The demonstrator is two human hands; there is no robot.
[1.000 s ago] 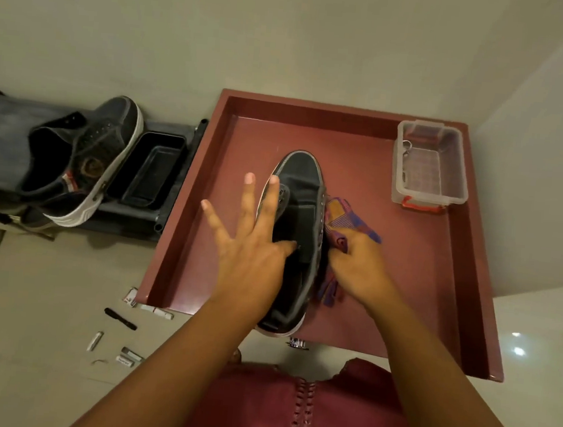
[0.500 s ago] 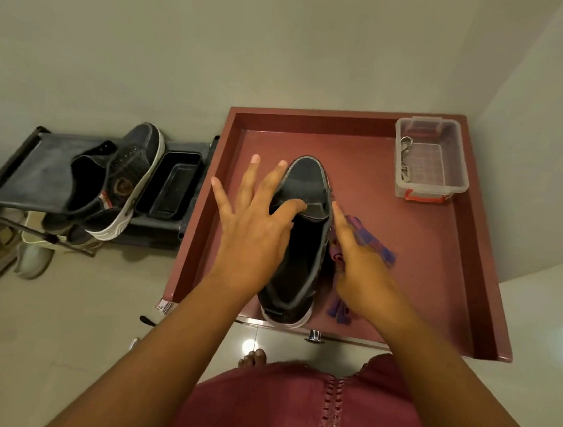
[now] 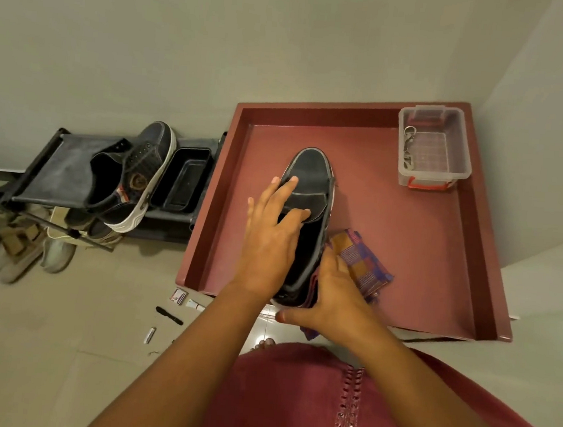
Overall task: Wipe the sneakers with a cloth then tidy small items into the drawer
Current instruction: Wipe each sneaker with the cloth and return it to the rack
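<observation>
A dark sneaker (image 3: 310, 178) with a white sole lies toe-away on the maroon drawer (image 3: 406, 251). My left hand (image 3: 269, 243) rests on the sneaker's left side, fingers laid fairly straight over the upper and thumb on the tongue. My right hand (image 3: 332, 296) holds a purple and orange checked cloth (image 3: 360, 264) against the sneaker's right side near the heel, with the thumb stretched round the heel. Part of the cloth hangs below that hand. A second dark sneaker (image 3: 137, 173) lies on the black shoe rack (image 3: 59, 173) to the left.
A clear plastic box (image 3: 449, 149) with a red latch and a key ring inside stands in the drawer's far right corner. A black tray (image 3: 184, 181) sits on the rack. Several small items (image 3: 169, 316) lie on the floor at the drawer's near left. Shoes (image 3: 25, 252) crowd under the rack.
My right hand has slid the cloth back along the sneaker's right side toward the heel. My left hand's raised, spread fingers have come down onto the upper.
</observation>
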